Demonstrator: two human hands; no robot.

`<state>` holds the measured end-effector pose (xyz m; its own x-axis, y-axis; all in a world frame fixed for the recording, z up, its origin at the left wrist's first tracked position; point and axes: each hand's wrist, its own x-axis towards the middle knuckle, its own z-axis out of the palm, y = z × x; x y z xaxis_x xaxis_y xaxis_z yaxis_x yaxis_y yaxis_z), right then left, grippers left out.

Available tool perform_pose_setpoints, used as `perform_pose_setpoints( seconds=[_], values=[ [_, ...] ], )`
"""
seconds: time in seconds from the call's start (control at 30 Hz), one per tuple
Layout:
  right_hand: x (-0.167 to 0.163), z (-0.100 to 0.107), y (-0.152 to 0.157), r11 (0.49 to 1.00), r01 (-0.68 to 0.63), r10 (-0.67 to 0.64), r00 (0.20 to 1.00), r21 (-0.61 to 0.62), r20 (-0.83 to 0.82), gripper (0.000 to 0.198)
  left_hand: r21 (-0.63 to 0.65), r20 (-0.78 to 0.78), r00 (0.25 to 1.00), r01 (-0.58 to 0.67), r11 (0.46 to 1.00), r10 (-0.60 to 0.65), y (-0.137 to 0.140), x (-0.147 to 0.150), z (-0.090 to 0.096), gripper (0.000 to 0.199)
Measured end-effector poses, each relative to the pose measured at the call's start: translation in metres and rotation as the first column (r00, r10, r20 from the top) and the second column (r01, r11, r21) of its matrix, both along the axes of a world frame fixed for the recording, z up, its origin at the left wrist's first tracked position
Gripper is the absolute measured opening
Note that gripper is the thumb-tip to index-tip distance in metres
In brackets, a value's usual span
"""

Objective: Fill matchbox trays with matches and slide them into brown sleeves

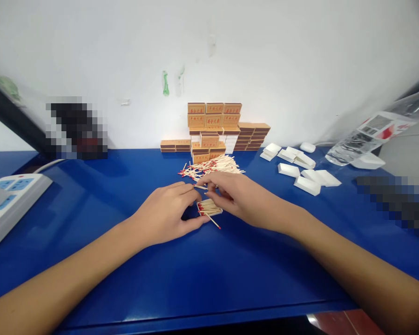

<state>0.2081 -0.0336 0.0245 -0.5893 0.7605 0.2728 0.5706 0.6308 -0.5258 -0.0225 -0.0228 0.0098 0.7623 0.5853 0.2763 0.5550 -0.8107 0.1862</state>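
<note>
A small white matchbox tray (219,212) full of red-tipped matches (209,206) lies on the blue table between my hands. My left hand (169,211) is closed around its left end, thumb at the near side and fingers at the far side. One loose match (214,222) sticks out over the near edge, its red head pointing towards me. My right hand (230,193) is over the tray's far right side, fingers curled in a pinch. From its fingertips pokes a match (200,187). Just beyond lies a heap of loose matches (223,164).
Orange matchboxes (214,121) are stacked against the wall, with lower rows (253,136) beside them. Several white trays (307,185) lie to the right, near a clear plastic bottle (370,132). A power strip (17,200) is at the left edge.
</note>
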Motion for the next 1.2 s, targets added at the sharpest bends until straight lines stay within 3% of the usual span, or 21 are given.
perform_pose_setpoints(
  seconds=[0.13,0.3,0.4,0.8,1.0,1.2],
  values=[
    [0.005,-0.001,0.002,0.999,-0.006,0.007,0.999,0.045,-0.039,0.026,-0.009,0.015,1.000,-0.004,1.000,0.004,0.000,0.000,0.000,0.028],
    [0.005,-0.003,0.001,0.980,0.097,-0.133,0.970,-0.176,-0.206,0.013,-0.009,0.007,1.000,-0.008,1.000,0.008,0.000,-0.002,0.000,0.026],
    [0.004,-0.008,0.001,0.954,0.135,-0.214,0.932,-0.267,-0.294,0.015,-0.001,0.019,1.000,-0.008,1.000,0.008,0.000,-0.002,0.000,0.025],
    [-0.006,-0.026,-0.002,0.926,0.276,-0.343,0.899,-0.258,-0.272,0.013,0.004,0.008,0.999,-0.040,0.999,0.040,0.006,-0.005,-0.001,0.027],
    [-0.002,-0.018,-0.005,0.973,0.224,-0.230,0.955,-0.053,-0.186,0.006,-0.008,0.017,0.999,-0.045,0.999,0.045,0.006,-0.005,-0.001,0.027],
    [-0.006,-0.012,-0.013,0.997,0.059,-0.062,0.996,-0.053,-0.056,0.007,-0.024,0.004,0.999,-0.051,0.998,0.051,0.005,-0.005,-0.001,0.025]
  ],
)
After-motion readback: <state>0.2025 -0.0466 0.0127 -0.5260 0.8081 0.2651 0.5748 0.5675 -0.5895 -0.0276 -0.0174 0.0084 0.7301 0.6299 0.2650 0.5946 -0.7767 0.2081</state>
